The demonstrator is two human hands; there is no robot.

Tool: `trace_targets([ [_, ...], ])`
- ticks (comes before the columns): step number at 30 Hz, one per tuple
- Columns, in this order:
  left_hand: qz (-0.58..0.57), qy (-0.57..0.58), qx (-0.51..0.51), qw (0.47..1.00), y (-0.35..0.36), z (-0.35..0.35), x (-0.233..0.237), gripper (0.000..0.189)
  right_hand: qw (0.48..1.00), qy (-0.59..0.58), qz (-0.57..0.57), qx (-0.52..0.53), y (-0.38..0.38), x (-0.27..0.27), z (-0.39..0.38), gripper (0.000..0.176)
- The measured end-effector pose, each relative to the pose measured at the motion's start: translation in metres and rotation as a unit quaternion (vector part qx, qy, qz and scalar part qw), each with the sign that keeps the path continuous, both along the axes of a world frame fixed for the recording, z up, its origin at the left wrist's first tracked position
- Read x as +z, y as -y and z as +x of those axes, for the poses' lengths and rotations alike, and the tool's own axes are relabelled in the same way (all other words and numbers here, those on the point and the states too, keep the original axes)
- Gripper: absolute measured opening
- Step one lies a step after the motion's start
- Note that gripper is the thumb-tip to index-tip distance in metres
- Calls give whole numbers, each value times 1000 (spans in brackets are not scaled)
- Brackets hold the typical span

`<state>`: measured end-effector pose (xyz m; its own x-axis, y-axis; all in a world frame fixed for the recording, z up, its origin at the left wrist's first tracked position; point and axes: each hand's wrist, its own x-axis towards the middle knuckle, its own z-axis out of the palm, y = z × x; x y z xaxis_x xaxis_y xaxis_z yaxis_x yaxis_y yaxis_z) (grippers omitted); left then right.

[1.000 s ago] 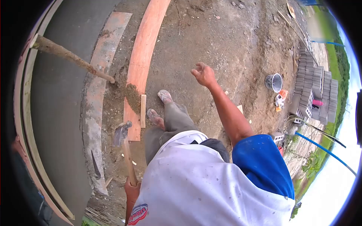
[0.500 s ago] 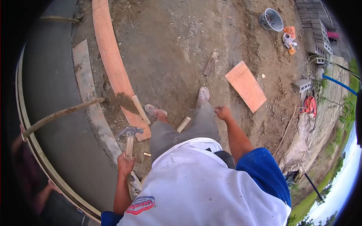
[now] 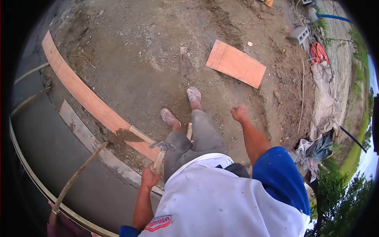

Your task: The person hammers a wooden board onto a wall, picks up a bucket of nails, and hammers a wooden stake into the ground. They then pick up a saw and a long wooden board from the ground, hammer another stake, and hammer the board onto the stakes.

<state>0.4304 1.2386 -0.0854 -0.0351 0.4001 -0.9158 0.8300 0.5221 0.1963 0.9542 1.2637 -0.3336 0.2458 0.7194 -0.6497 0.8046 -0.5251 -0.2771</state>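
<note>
The person has turned, bringing the flat orange plywood rectangle more squarely ahead; the left hand wraps a wood-handled grey metal hammer, the right hand hangs half-curled, apparently empty.

logo on shirt: "ultra…"

Lighting: daylight, even and diffuse; shadows faint. Brightest areas — sky at right, partly washed out, and white shirt near. Dark area — trees, near right. Optics: wide-angle, circular field, black corners; outer margins stretched and curved, dim and soft at left. Focus: ground clear; hammer slightly soft.
</note>
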Motion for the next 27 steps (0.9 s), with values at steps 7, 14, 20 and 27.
trace_targets([
  [7,14,-67,-39,997,2,-73,1,39,993,-29,-82,84,91,27,-76,33],
  [14,20,-123,19,992,22,-160,-9,32,992,-26,-123,32,30,65,-99,33],
  [20,-14,-114,3,993,-22,-167,-39,35,999,-19,-23,-40,-80,90,-38,37],
  [27,-17,-144,-12,989,-151,-88,-55,42,977,-39,97,-189,-360,64,83,29],
])
